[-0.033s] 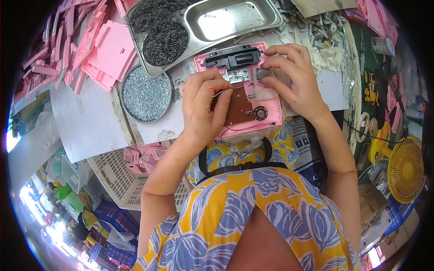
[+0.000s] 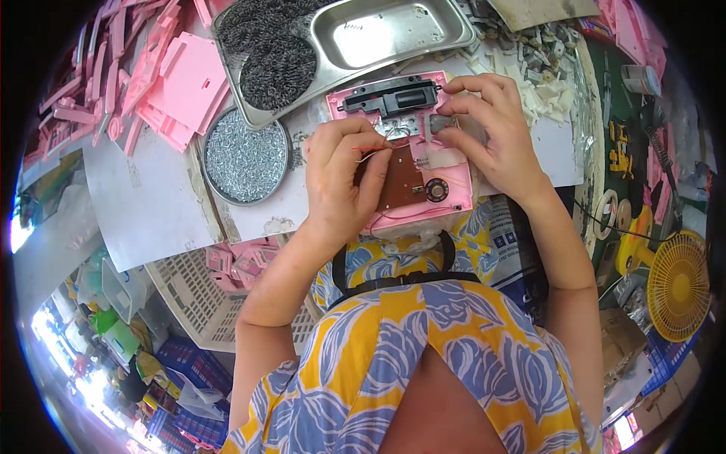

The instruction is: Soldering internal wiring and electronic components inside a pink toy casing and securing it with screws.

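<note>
On the white-topped table [image 2: 140,200] lies a pink casing [image 2: 458,185]. By its brown board [image 2: 402,180], the left hand [image 2: 334,163] pinches red wires [image 2: 367,148] between fingers; the right hand [image 2: 495,136] brackets a grey part [image 2: 442,122], whether gripping I cannot tell. Metal tray [image 2: 389,41] beyond.

The pink casing [image 2: 462,185] lies open, brown board [image 2: 402,175] inside.

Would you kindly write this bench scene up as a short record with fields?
left hand: pinching thin wires, red and pale
right hand: at a small grey part; grip unclear
workpiece: pink casing with brown board, black part
left of casing: round dish of small metal pieces
beyond: metal tray, dark coils
far right: yellow fan
</note>
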Demonstrator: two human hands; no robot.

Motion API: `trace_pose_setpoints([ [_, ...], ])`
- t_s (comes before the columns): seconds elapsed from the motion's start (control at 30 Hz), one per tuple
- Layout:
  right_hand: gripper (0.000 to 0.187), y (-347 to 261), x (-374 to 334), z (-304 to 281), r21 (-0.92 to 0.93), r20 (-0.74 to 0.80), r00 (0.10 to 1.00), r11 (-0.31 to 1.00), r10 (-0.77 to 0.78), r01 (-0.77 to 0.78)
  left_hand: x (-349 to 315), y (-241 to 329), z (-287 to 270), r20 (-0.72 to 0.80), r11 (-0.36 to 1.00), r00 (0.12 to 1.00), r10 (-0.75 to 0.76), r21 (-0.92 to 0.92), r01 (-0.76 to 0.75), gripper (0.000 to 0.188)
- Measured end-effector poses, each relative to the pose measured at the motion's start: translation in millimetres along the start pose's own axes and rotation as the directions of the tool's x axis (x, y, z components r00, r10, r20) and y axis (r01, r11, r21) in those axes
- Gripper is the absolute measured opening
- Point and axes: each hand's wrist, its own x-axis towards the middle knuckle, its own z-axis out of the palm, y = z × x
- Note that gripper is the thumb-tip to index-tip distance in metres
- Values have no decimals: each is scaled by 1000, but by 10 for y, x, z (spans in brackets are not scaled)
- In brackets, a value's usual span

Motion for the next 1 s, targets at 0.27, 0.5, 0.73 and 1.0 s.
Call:
trace_pose_setpoints([
  [0.27, 21, -122, 110, -85, -203, 82, 995, 977, -53, 69, 54, 31, -41, -2, 999, 1000, 6, -40, -6, 19],
  [0.5, 20, -234, 125, -166, -198, -39, 999, 980, -29, 21, 177, 96, -48, 17, 905, 955, -296, -315, 286, 14],
  [0.73, 15, -382, 199, 250, -125, -58, 990, 985, -128, 121, 365, 52, -39, 70, 950, 990, -123, -280, 138, 13],
  [1.0, 16, -259, 79, 31, -20, -83, 986, 989, -147, 146, 337, 121, -73, 247, 993, 968, 43, 98, -69, 23],
])
